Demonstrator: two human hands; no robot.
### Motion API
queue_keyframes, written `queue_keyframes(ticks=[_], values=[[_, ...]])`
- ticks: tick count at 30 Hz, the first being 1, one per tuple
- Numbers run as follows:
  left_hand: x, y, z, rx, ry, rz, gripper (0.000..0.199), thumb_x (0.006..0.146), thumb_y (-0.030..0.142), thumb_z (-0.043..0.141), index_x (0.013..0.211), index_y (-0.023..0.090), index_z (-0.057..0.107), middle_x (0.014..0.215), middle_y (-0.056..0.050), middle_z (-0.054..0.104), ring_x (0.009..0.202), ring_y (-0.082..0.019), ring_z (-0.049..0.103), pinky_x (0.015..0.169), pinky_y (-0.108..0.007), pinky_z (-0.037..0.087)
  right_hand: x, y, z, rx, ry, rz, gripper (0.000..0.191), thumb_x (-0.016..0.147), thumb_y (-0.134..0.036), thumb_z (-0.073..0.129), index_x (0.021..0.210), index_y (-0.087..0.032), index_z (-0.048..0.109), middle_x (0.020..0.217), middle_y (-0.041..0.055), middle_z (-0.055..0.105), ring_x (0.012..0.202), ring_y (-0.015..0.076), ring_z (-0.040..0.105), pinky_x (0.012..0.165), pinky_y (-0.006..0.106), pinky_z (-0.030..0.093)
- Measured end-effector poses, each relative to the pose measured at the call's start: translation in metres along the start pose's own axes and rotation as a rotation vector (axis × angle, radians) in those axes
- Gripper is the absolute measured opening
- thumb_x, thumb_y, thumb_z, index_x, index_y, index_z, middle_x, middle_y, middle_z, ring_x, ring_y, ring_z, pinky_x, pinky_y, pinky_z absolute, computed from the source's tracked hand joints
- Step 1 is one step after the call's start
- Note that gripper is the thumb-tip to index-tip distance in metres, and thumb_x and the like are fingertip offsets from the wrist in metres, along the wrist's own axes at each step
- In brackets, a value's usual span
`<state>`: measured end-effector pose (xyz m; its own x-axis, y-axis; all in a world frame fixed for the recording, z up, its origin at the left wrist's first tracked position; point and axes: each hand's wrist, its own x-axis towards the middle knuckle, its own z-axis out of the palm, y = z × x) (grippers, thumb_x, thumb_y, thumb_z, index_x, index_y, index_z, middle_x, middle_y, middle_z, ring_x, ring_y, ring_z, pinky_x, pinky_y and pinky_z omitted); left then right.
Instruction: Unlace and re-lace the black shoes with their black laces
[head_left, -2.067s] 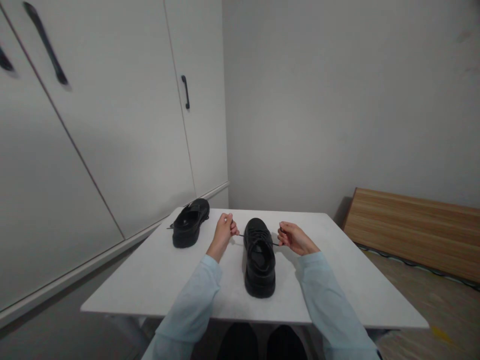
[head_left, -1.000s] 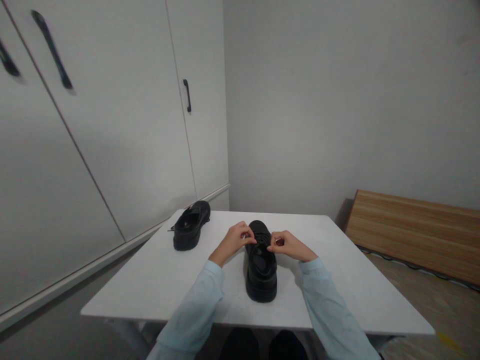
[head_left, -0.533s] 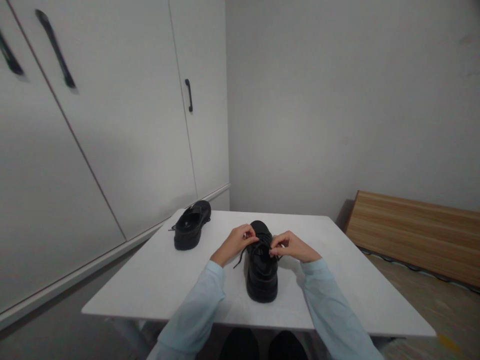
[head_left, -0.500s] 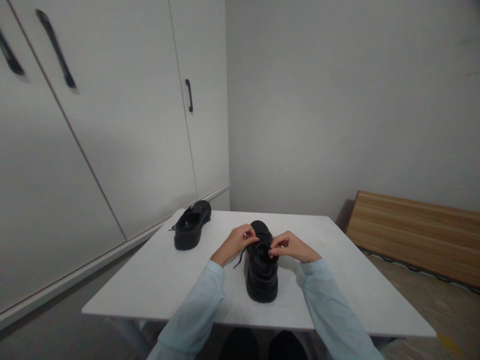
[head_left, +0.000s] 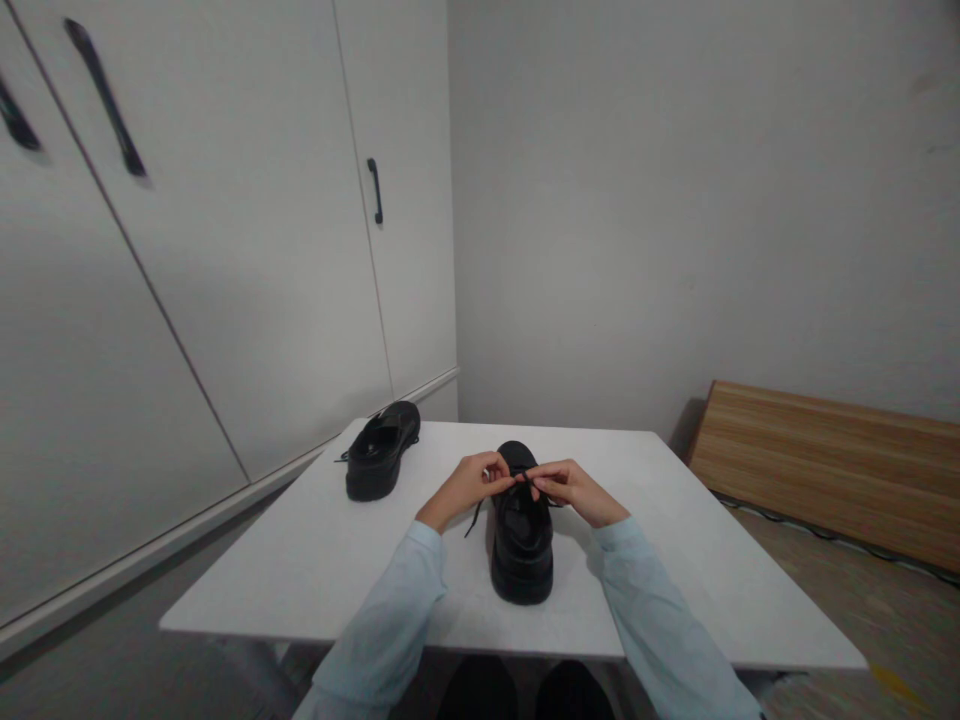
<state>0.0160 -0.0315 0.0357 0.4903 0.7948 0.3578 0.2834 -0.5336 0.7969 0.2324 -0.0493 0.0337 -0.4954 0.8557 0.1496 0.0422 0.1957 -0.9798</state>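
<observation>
Our hands (head_left: pixel 517 480) pinch the thin black laces above the black leather shoe (head_left: pixel 523 560) on the white rectangular bench (head_left: pixel 300 580). The laces look limp and light, best taken near the knot.

From where I stand, I can read no text, label, brand, number or sign on anything in view.
</observation>
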Motion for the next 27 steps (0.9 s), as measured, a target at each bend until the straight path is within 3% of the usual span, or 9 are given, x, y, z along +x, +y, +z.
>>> queue_keyframes(ticks=[7,14,21,27], values=[[-0.0016,0.0041,-0.0011,-0.016,-0.004,0.008,0.015,0.073,0.030,0.063,0.073,0.015,0.063,0.069,-0.002,0.060,0.063,-0.012,0.052,0.059,-0.022,0.039,-0.0002,-0.0031,0.0003,0.056,0.024,0.040,0.034,0.072,-0.036,0.068,0.099,-0.015,0.073,0.058,-0.0021,0.057,0.041,0.0035,0.028,0.040,0.021,0.015],[-0.0023,0.0055,-0.0031,-0.009,-0.042,-0.003,0.008,0.072,0.023,0.059,0.074,0.015,0.061,0.071,-0.001,0.059,0.065,-0.012,0.051,0.060,-0.022,0.039,0.0012,0.0000,0.0013,0.069,0.038,0.084,0.032,0.073,-0.032,0.060,0.096,-0.013,0.074,0.041,-0.0099,0.029,0.041,0.0045,0.019,0.042,0.021,0.010],[-0.0031,0.0021,-0.0056,-0.007,-0.036,0.018,0.013,0.069,0.012,0.057,0.081,0.015,0.059,0.076,-0.001,0.060,0.069,-0.012,0.054,0.063,-0.022,0.042,0.0048,0.0033,0.0057,0.065,0.129,0.054,0.036,0.075,-0.033,0.057,0.099,-0.011,0.072,0.039,-0.0091,0.033,0.040,0.0047,0.021,0.042,0.022,0.012],[-0.0029,0.0021,-0.0058,0.181,0.081,0.188,0.008,0.074,0.008,0.054,0.077,0.016,0.058,0.081,-0.001,0.058,0.072,-0.012,0.054,0.065,-0.022,0.044,0.0039,0.0015,0.0067,0.030,0.129,0.094,0.045,0.074,-0.038,0.064,0.110,-0.010,0.069,0.042,-0.0070,0.044,0.039,0.0041,0.027,0.042,0.022,0.013]])
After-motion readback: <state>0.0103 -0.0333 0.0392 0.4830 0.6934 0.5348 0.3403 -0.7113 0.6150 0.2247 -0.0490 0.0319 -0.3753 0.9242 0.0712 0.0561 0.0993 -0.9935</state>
